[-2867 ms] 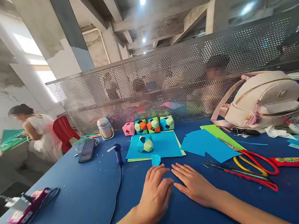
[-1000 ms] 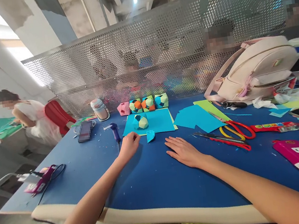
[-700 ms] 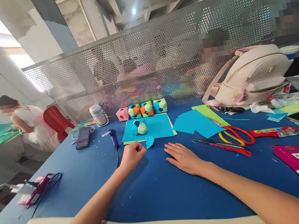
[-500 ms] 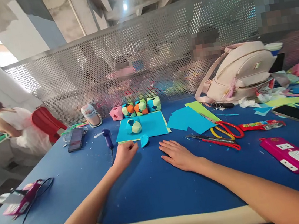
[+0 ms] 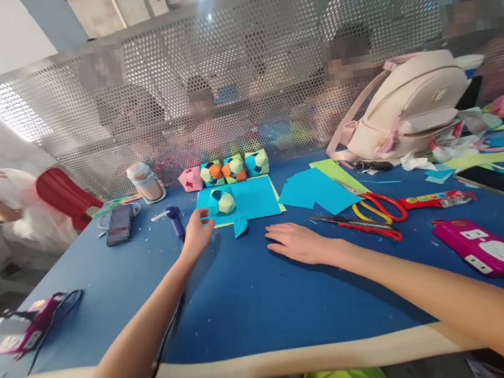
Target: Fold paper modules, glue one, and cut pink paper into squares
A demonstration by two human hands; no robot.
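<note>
My left hand (image 5: 198, 233) reaches forward over the blue table (image 5: 259, 301), fingers loosely apart, between the blue glue gun (image 5: 175, 221) and the cyan paper sheet (image 5: 248, 200). It holds nothing that I can see. A blue-and-green paper ball (image 5: 220, 202) sits on that sheet just beyond the fingertips. A small folded cyan piece (image 5: 240, 225) lies to the hand's right. My right hand (image 5: 297, 243) lies flat and open on the table, palm down.
Three paper balls and a pink one (image 5: 191, 178) line the mesh screen (image 5: 234, 71). Red and yellow scissors (image 5: 376, 211), loose cyan sheets (image 5: 316, 191), a pink power strip (image 5: 484, 237) and a beige backpack (image 5: 410, 105) lie to the right. A second power strip (image 5: 29, 316) lies at the left. People sit behind the screen.
My left hand has opened from a loose fist and moved forward and left toward the cyan sheet's corner. My right hand has stayed flat. The view has tilted down.
</note>
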